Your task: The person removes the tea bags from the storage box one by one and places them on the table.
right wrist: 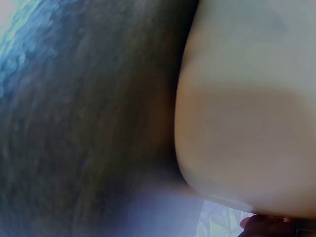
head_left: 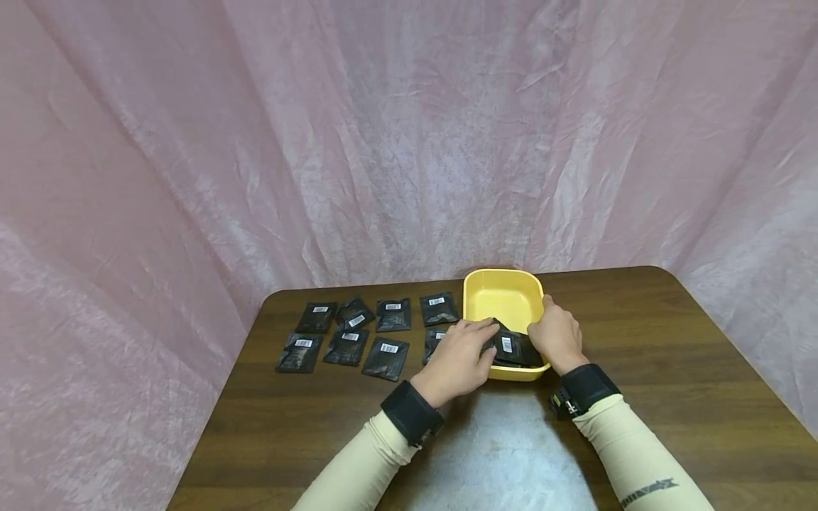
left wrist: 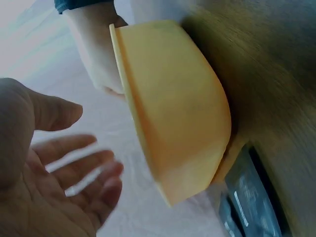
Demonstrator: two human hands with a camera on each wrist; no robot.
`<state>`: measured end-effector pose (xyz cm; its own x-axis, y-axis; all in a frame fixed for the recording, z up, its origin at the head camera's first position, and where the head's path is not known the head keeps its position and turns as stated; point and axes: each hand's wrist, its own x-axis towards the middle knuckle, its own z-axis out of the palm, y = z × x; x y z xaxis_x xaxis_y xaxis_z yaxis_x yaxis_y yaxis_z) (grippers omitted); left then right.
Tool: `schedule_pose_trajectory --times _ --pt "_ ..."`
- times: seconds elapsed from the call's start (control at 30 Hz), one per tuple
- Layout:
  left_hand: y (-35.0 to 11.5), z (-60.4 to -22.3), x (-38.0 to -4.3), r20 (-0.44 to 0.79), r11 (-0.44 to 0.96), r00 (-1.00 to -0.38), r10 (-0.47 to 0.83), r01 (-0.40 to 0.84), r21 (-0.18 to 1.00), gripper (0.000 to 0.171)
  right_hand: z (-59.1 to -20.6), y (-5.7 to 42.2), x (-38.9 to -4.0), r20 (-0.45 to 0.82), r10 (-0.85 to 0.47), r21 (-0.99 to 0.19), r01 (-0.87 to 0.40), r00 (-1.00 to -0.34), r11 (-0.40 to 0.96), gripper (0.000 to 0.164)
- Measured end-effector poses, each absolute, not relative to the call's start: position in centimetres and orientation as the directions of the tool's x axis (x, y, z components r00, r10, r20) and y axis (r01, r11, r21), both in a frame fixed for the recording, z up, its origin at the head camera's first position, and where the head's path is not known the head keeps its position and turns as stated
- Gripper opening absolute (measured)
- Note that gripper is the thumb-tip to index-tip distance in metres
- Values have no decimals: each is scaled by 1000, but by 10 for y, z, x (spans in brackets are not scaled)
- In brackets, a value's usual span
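A yellow plastic bin (head_left: 505, 292) stands at the right of a row of flat black packets with white barcode labels. Several such packets (head_left: 516, 348) lie inside its near end. My left hand (head_left: 456, 358) is over the bin's left rim, its fingers loosely spread with nothing between them; the left wrist view shows this hand (left wrist: 64, 168) beside the bin's outer wall (left wrist: 173, 103). At the right rim, my right hand (head_left: 557, 335) grips the bin's edge. The bin's side (right wrist: 247, 138) fills much of the right wrist view, with only dark fingertips (right wrist: 266, 226) showing below.
On the wooden table (head_left: 255, 440) left of the bin lie several more black packets (head_left: 386, 358) in two rough rows. One packet (head_left: 432, 341) is partly hidden behind my left hand. A pink curtain (head_left: 396, 142) hangs behind the table's far edge.
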<state>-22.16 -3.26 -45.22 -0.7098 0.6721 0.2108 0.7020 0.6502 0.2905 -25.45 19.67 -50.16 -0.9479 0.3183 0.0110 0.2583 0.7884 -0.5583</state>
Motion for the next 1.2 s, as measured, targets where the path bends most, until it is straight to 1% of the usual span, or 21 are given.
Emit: schedule_pose_trajectory --times 0.1,0.2,0.3,0.47,0.53,0.6,0.67,0.73,0.83,0.9,1.03,1.2 --pt "-24 -458 -234 203 608 -662 722 746 272 41 -502 197 -255 24 313 -561 247 -949 790 67" --pt "-15 -466 -247 177 580 -628 758 773 257 36 -502 197 -253 27 309 -561 242 -951 791 66" --pt "-3 -474 -256 87 586 -626 775 762 275 37 -502 198 -251 24 306 -559 241 -952 794 67" --pt "17 -477 -265 -111 640 -636 764 723 261 55 -500 200 -250 47 298 -550 224 -953 804 63" --pt "23 -477 -267 -156 658 -641 752 713 242 60 -499 200 -249 50 298 -549 223 -953 806 62" --pt "25 -477 -268 -173 672 -650 740 705 228 60 -499 199 -248 45 294 -550 222 -955 805 63" --pt "24 -478 -268 -165 681 -661 732 699 219 57 -499 197 -247 42 290 -554 219 -956 803 63" --pt "22 -479 -267 -137 685 -672 727 699 207 49 -498 195 -247 44 284 -557 213 -958 803 64" --pt "19 -481 -266 -55 670 -674 737 717 194 32 -496 193 -246 51 280 -553 206 -959 807 65" --pt "18 -485 -266 13 653 -666 746 735 185 23 -495 193 -247 45 280 -549 210 -959 809 67" --pt "17 -489 -264 104 640 -660 744 749 174 23 -494 196 -247 29 280 -547 219 -960 808 66" --pt "17 -489 -259 141 654 -677 723 735 179 22 -495 199 -246 23 277 -553 219 -961 804 64"
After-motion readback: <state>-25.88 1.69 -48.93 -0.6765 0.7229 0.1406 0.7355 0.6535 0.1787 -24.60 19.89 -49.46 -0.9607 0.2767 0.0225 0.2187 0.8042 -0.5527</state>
